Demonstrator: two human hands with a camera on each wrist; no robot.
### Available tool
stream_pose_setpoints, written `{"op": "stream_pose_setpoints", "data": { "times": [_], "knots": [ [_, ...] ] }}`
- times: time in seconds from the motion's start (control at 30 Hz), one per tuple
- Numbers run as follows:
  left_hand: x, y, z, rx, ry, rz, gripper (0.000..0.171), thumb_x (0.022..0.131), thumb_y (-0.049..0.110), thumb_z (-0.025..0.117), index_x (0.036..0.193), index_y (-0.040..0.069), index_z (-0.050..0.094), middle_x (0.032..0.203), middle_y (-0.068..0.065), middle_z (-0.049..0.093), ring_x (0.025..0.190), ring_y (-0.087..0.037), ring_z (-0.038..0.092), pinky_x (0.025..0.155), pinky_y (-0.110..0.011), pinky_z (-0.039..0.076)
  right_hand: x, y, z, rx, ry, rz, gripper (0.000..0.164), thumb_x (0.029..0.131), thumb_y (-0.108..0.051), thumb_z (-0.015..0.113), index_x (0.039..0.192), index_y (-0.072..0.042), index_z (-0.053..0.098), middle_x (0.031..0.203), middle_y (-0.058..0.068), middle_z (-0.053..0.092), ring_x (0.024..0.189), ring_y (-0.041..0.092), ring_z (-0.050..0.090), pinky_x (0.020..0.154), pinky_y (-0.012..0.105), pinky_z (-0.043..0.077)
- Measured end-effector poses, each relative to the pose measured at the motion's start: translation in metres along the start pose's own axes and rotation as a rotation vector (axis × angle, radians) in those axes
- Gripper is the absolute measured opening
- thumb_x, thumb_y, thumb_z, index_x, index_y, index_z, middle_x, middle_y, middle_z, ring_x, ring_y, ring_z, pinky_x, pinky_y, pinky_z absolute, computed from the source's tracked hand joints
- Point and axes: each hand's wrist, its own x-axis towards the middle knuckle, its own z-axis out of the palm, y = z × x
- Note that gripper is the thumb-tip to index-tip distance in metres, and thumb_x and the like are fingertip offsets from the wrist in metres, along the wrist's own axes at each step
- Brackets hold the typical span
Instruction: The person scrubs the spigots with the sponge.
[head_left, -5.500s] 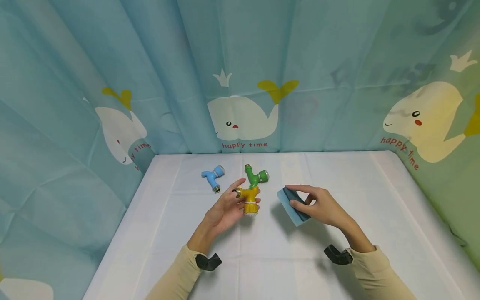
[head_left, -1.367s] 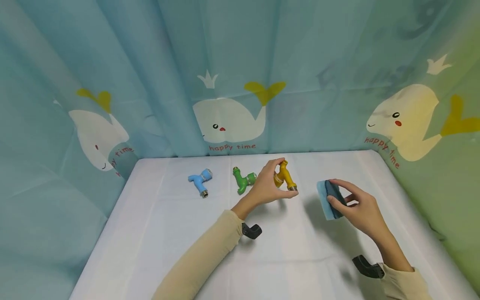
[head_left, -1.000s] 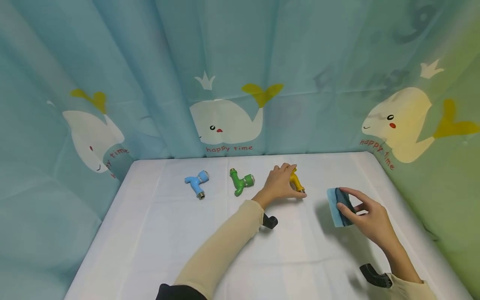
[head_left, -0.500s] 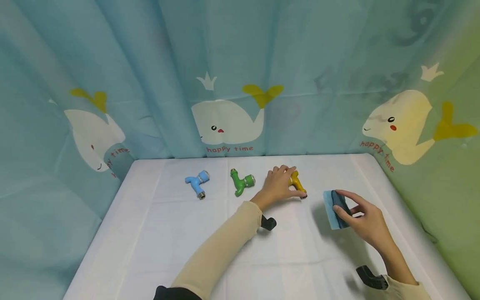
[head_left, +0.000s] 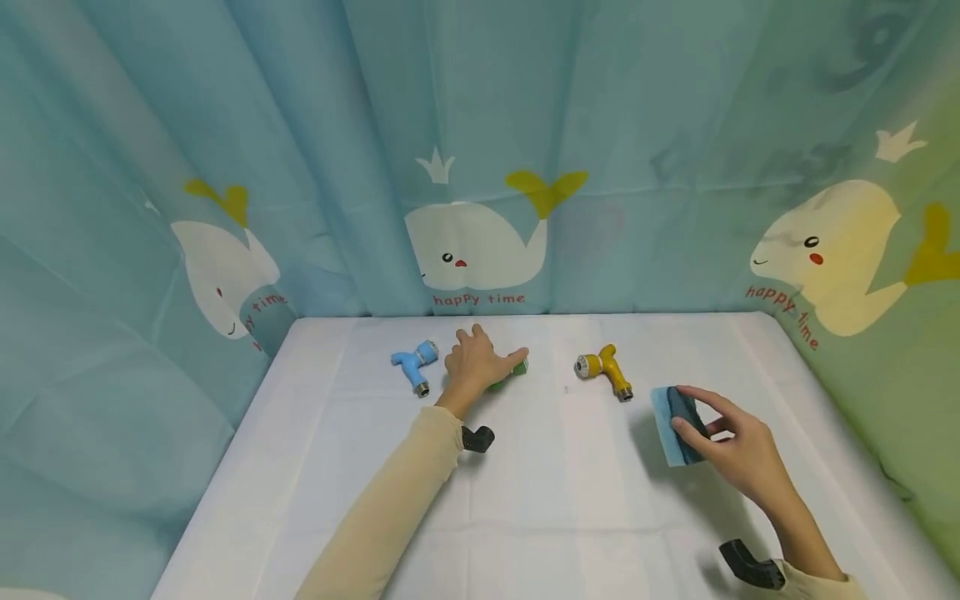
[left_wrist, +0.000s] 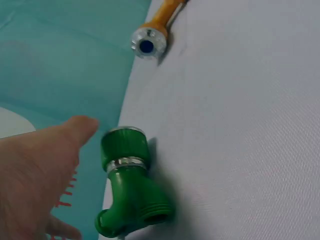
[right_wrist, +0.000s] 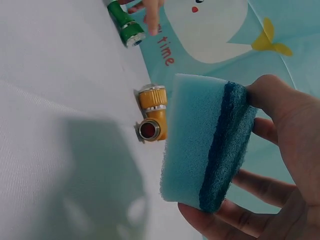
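In the head view my left hand reaches over a green tap, fingers spread, hiding most of it. The left wrist view shows the thumb beside the green tap's knob, with a small gap between them. My right hand pinches a light-blue sponge with a dark-blue scouring side, held above the table by thumb and fingertips. A yellow tap lies on the table between the two hands. Left of my left hand lies a light-blue tap with a metal threaded end.
A white cloth-covered table carries the taps. Behind it and at both sides hangs a blue-green curtain printed with white whales. Black wrist mounts sit on both forearms.
My left hand first held the yellow tap near the middle, then set it down farther right. It has let go and moved left over the green tap. My right hand still holds the sponge.
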Motion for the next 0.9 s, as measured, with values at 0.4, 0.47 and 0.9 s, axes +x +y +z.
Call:
{"op": "stream_pose_setpoints", "data": {
  "times": [0.4, 0.47, 0.9],
  "knots": [
    [0.0, -0.007, -0.001, -0.139, -0.179, 0.012, 0.088, 0.076, 0.063, 0.081, 0.132, 0.001, 0.052, 0.114, -0.018, 0.063, 0.092, -0.031, 0.063, 0.079, -0.045, 0.054, -0.008, 0.002, -0.002, 0.005, 0.003, 0.01, 0.047, 0.092, -0.025, 0.08, 0.136, -0.022, 0.066, 0.104, 0.017, 0.072, 0.072, 0.004, 0.06, 0.052, 0.027, 0.047],
    [-0.004, -0.011, -0.007, -0.238, -0.198, 0.051, 0.087, 0.077, 0.056, 0.083, 0.137, 0.002, 0.05, 0.119, -0.018, 0.062, 0.095, -0.03, 0.062, 0.081, -0.044, 0.055, -0.008, 0.003, -0.001, 0.008, 0.007, 0.008, 0.047, 0.092, -0.025, 0.08, 0.136, -0.021, 0.067, 0.105, 0.017, 0.072, 0.071, 0.004, 0.06, 0.051, 0.027, 0.047],
    [-0.042, -0.037, -0.043, -1.191, -0.388, 0.262, 0.098, 0.082, -0.007, 0.079, 0.156, 0.037, 0.033, 0.146, -0.012, 0.045, 0.115, -0.028, 0.065, 0.087, -0.036, 0.058, -0.002, -0.004, 0.013, 0.052, 0.011, -0.047, 0.047, 0.09, -0.021, 0.081, 0.135, -0.019, 0.067, 0.116, 0.017, 0.071, 0.074, 0.003, 0.061, 0.052, 0.026, 0.047]
  ]
}}
